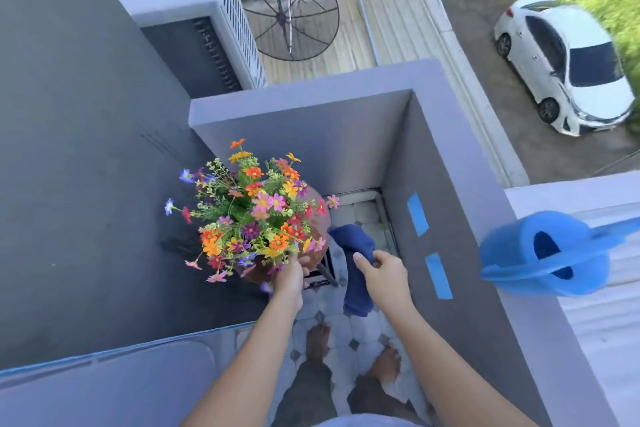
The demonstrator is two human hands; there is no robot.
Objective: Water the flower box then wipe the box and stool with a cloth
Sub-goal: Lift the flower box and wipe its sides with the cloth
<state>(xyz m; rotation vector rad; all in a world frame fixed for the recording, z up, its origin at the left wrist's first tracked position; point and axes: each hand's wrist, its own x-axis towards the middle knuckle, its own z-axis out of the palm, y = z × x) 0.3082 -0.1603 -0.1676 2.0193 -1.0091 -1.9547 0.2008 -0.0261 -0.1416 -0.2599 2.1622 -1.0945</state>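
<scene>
My right grip pinches the dark blue cloth; my left grip clasps the round brown stool beneath the multicoloured flowers. No writing readable.

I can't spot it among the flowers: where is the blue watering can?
The blue watering can sits at the right of the head view, on the balcony wall's ledge, right of the right hand.

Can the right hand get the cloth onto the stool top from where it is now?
Probably yes: the right hand grips the blue cloth right beside the stool, nothing between them, though flowers cover most of the top.
</scene>
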